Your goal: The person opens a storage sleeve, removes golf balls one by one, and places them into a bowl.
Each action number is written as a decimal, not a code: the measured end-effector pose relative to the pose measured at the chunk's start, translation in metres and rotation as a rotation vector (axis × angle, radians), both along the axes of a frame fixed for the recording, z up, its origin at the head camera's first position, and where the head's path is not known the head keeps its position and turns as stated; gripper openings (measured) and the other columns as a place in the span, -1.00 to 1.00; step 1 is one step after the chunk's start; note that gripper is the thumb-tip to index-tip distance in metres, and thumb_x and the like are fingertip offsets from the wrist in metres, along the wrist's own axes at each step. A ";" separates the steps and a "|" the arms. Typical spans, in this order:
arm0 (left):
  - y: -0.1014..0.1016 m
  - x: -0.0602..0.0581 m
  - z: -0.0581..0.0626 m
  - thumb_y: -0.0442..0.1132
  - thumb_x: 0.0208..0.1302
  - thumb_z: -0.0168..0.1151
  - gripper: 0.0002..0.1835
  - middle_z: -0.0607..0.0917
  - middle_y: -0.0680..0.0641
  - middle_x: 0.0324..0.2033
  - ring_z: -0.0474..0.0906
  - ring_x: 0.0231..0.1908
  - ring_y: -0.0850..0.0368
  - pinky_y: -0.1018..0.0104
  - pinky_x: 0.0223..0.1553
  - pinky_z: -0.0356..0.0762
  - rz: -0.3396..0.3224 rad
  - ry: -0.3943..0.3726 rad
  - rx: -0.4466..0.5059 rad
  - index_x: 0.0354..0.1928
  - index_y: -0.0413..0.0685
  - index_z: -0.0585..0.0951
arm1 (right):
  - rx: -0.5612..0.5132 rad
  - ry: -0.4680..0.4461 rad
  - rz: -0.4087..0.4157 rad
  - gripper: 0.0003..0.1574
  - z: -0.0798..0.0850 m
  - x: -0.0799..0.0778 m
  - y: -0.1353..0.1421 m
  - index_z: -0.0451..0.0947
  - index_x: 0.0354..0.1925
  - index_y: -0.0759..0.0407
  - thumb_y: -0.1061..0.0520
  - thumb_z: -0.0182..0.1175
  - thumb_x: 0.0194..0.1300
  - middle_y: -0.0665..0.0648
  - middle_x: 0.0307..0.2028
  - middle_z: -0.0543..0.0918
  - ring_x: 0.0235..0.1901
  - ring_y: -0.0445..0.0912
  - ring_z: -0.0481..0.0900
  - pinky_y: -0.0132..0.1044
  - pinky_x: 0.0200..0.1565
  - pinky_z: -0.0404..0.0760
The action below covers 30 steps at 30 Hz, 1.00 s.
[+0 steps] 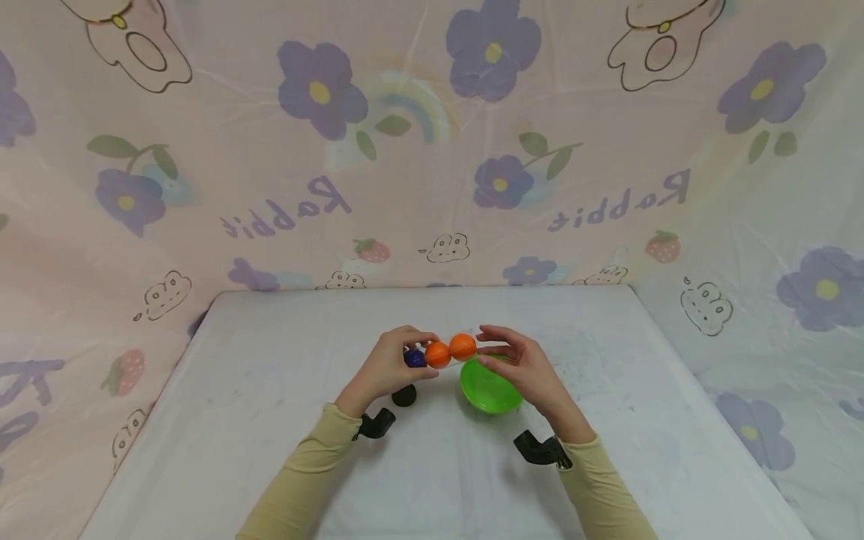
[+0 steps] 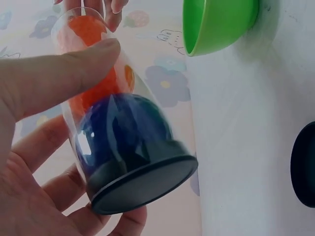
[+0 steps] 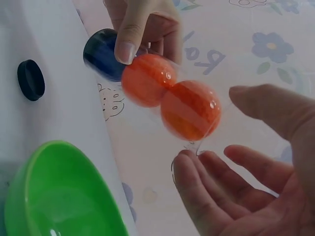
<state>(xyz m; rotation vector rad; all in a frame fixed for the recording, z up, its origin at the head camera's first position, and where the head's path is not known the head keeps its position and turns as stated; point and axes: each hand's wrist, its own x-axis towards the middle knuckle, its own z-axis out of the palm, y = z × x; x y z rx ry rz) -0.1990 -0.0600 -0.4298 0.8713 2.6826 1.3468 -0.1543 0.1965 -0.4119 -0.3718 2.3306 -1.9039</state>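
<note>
My left hand point(image 1: 386, 366) grips a clear tube point(image 2: 110, 120), thumb on one side and fingers around the other. Inside sit a dark blue ball point(image 1: 415, 358) and two orange balls, one in the middle point(image 3: 143, 81) and one near the far end point(image 3: 191, 110). A black cap point(image 2: 147, 184) closes the end by the blue ball. My right hand point(image 1: 529, 369) is at the tube's other end, fingers spread; its fingertips point(image 3: 186, 160) are right at the clear rim, while the thumb stands apart. The tube is tilted above the table.
A green bowl point(image 1: 491, 386) stands on the white table point(image 1: 270, 450) below my right hand. Another round black cap point(image 1: 404, 395) lies left of it, near my left wrist. Black wrist mounts point(image 1: 538, 448) stick inward from both sleeves. Patterned cloth point(image 1: 405, 172) hangs behind the table.
</note>
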 end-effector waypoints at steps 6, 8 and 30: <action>0.001 -0.001 0.001 -0.13 -0.09 0.58 -0.45 0.60 0.09 -0.19 0.45 -0.19 0.17 0.22 -0.10 0.45 0.012 0.035 -0.056 0.04 0.02 0.66 | -0.011 -0.024 -0.024 -0.35 -0.006 0.000 -0.001 0.40 0.25 0.12 0.07 0.32 0.23 0.21 0.13 0.50 0.06 0.07 0.54 -0.23 -0.02 0.56; 0.002 -0.002 0.002 -0.14 -0.10 0.58 -0.45 0.60 0.09 -0.19 0.45 -0.17 0.15 0.19 -0.09 0.45 0.010 0.043 -0.058 0.03 0.02 0.67 | -0.019 -0.034 -0.030 -0.36 -0.008 0.000 -0.001 0.41 0.25 0.11 0.04 0.32 0.23 0.21 0.12 0.50 0.06 0.06 0.54 -0.23 -0.02 0.57; 0.004 -0.006 0.014 -0.22 -0.16 0.61 -0.46 0.57 0.05 -0.19 0.41 -0.08 0.08 0.18 -0.03 0.39 -0.002 0.056 -0.112 -0.01 0.04 0.69 | -0.134 -0.121 -0.033 -0.42 -0.023 -0.009 0.001 0.43 0.15 0.24 0.11 0.34 0.21 0.28 0.13 0.45 0.05 0.04 0.56 -0.18 0.04 0.53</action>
